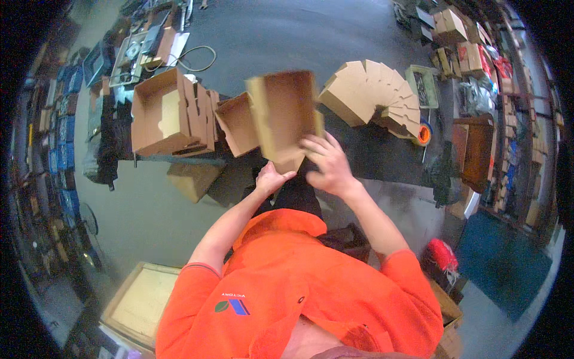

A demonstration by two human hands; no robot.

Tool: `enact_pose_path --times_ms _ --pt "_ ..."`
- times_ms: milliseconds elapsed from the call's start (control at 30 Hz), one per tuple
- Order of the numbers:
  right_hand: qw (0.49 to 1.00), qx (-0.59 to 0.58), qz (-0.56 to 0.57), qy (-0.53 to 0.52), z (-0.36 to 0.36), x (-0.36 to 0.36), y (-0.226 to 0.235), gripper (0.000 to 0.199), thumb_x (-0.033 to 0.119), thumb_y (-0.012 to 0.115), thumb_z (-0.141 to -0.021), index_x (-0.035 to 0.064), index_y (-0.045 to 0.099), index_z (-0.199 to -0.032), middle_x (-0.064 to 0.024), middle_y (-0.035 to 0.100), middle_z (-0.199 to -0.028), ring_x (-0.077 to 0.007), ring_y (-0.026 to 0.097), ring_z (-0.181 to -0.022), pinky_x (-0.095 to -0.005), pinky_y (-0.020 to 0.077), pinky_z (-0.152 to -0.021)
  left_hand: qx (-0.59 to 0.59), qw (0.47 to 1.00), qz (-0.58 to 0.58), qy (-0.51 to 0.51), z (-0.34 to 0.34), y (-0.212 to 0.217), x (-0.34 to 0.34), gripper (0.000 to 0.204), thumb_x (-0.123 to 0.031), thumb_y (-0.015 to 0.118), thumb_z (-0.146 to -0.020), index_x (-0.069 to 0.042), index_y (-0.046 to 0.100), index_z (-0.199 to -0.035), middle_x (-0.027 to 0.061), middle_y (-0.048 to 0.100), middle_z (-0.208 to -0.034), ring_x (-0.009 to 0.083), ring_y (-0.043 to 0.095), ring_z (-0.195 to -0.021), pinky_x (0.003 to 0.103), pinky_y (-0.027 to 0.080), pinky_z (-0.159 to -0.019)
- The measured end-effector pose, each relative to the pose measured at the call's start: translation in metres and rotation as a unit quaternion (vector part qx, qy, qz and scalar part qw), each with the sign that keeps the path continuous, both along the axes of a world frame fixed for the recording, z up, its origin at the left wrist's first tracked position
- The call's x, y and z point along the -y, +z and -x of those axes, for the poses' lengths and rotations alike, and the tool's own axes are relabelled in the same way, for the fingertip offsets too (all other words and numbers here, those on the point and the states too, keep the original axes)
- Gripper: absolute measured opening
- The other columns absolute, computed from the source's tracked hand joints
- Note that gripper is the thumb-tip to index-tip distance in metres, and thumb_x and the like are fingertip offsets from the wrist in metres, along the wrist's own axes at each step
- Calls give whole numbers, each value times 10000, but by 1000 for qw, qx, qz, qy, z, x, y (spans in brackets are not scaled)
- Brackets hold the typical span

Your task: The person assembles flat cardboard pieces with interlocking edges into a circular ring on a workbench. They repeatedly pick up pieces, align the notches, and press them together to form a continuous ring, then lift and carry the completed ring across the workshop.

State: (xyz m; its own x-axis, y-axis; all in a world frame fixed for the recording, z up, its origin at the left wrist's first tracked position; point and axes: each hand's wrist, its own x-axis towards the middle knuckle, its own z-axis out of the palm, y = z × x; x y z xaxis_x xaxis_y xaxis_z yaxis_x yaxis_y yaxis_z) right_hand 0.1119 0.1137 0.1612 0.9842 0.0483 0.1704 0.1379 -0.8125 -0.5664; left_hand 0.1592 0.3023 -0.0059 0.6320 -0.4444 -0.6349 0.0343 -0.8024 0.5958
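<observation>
Two hands, left hand (pixel 271 179) and right hand (pixel 327 163), fingers gripping stiff brown cardboard box (pixel 285 115).

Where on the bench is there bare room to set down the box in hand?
Bare dark bench shows right of the right hand, below the fan of flat cardboard blanks. The far side past the held box looks open too. Left is crowded: an open box and a row of folded boxes. The left hand grips the box's lower edge.
</observation>
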Motion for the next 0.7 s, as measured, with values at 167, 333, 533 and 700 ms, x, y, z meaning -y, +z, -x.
enact_pose_path --times_ms 167,333,533,700 --pt "987 -139 3 -75 142 54 -73 423 144 615 -577 -13 627 -970 -128 572 -1177 -312 491 -1161 -447 360 -1030 -30 999 -15 -25 -10 25 22 824 -537 719 -686 -38 425 -1272 201 575 -1192 332 550 -1121 420 430 -956" --pt "955 -270 44 -116 176 89 -161 441 168 616 -620 9 652 -1029 -127 569 -1192 -302 453 -1204 -436 260 -1109 6 1000 -27 -3 -24 38 62 788 -539 700 -706 -27 427 -1239 212 586 -1157 355 554 -1102 441 430 -944" --pt "892 -396 152 -157 109 73 -116 431 295 620 -602 143 703 -997 -178 467 -1331 -343 319 -1319 -491 107 -1140 35 999 -10 -1 -31 20 87 739 -489 708 -715 -27 446 -1229 216 588 -1161 347 563 -1094 420 434 -944" --pt "846 -500 98 -154 88 45 -165 464 298 578 -635 68 690 -1021 -226 520 -1227 -375 442 -1185 -476 268 -1063 33 998 59 7 -21 -4 94 767 -471 733 -698 -3 450 -1235 213 585 -1177 328 568 -1099 401 437 -945"
